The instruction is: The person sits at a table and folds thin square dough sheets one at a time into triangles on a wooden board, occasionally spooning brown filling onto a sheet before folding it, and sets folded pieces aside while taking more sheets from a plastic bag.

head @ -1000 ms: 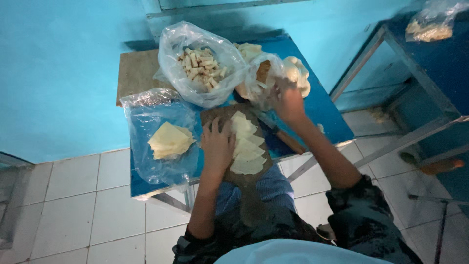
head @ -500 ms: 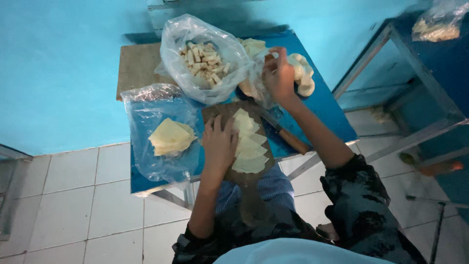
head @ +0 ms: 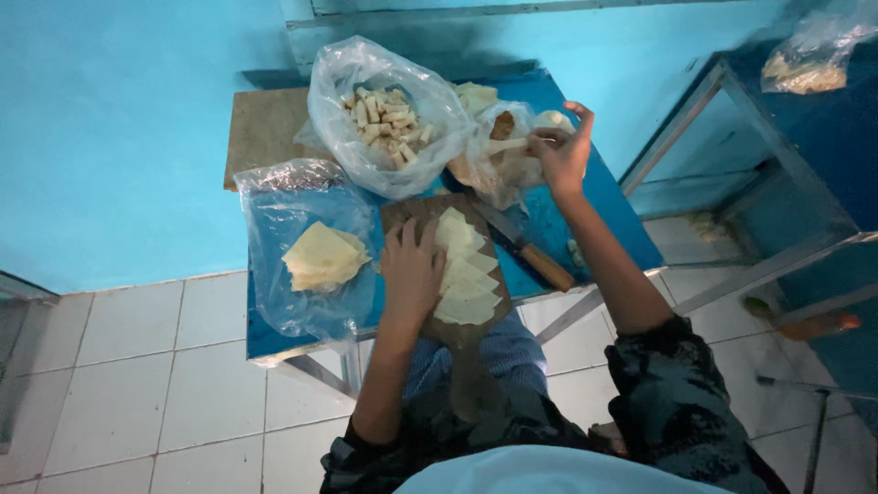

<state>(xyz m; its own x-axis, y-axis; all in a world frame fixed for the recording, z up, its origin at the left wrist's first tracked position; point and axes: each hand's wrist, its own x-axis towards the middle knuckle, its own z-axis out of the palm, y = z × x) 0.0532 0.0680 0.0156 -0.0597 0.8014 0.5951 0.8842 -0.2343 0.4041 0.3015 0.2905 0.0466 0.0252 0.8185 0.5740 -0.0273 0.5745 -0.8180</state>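
Note:
My left hand (head: 412,270) lies flat on a brown cutting board (head: 407,220), fingers spread, beside a row of pale thin dough sheets (head: 465,274) laid along the board. My right hand (head: 560,154) is raised over a small clear bag of filling (head: 498,155) and pinches the handle of a pale spoon (head: 512,144) that reaches into the bag. A knife with a wooden handle (head: 535,258) lies on the blue table (head: 585,206) between the board and the right arm.
A large clear bag of rolled pale pieces (head: 384,119) sits at the back. A flat clear bag with a stack of dough sheets (head: 320,256) lies at the left. A wooden board (head: 261,128) is at the back left. A blue metal frame (head: 777,183) stands right.
My right hand has lifted from beside the board up to the small bag and taken hold of the spoon. My left hand has stayed on the board.

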